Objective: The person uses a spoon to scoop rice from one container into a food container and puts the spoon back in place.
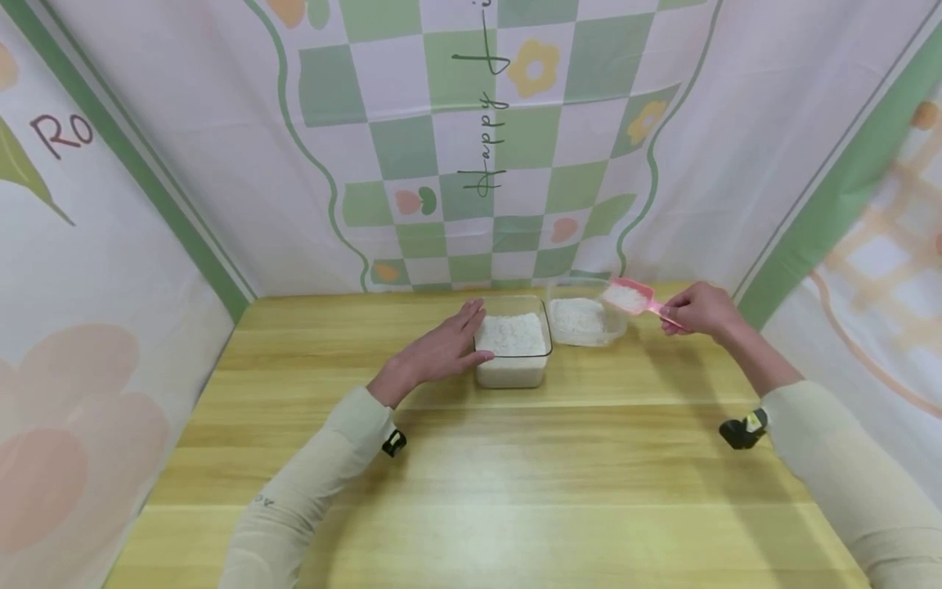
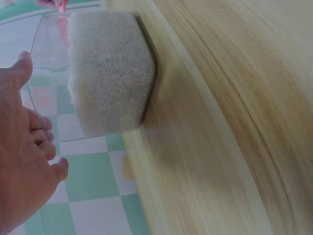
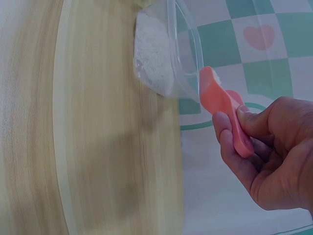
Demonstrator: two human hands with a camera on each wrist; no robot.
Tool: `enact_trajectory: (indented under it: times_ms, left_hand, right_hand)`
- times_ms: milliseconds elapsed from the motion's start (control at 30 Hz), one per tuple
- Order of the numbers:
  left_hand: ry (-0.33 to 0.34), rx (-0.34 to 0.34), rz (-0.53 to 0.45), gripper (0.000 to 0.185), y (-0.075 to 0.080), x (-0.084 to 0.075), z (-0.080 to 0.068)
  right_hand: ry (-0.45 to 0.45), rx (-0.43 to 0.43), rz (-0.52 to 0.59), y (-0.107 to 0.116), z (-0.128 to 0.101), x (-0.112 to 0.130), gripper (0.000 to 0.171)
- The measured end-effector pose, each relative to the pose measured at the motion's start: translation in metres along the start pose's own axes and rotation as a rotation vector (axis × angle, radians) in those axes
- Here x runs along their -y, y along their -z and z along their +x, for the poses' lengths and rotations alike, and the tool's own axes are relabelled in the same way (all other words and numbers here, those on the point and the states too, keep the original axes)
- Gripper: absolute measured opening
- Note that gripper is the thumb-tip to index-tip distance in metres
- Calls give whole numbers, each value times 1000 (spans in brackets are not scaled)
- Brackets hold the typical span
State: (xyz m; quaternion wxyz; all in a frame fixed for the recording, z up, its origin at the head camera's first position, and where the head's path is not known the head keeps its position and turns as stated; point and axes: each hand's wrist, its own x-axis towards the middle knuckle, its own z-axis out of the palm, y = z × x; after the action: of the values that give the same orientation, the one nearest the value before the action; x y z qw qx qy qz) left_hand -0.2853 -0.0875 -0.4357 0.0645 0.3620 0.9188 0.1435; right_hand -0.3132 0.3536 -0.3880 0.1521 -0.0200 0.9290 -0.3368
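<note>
My right hand [image 1: 699,309] grips the handle of a pink scoop [image 3: 222,100], which carries a heap of white rice [image 1: 624,296]. The scoop hangs at the right rim of a clear plastic container [image 1: 614,334] with rice inside. My left hand [image 1: 441,345] rests against the left side of a glass container [image 1: 546,372], fingers along its rim and thumb at the front corner. Rice [image 2: 110,73] fills much of that glass container. In the left wrist view the fingers are loosely bent by the rim, not wrapped round it.
Both containers stand side by side near the back edge of the wooden table [image 1: 471,474]. A checkered cloth [image 1: 464,139] hangs right behind them, with more printed cloth [image 1: 81,343] at the sides.
</note>
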Motion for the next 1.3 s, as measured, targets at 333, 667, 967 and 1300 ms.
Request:
enact_trajectory:
  times_ms: [333,667,967,1300]
  left_hand:
    - [4,6,-11,86,1,-2,-1]
    - [16,16,-2,85,3,-3,-1]
    - [15,12,-1,85,2,-3,-2]
    - [17,1,4,85,1,-2,-1]
  right_hand:
    - [41,-25,-97,4,-4,-1,33]
    - [64,-34,-158,5,-12,3,28]
    - [75,-30,-152,5,-16,3,30]
    - [102,-41,-228,5,-20,5,30]
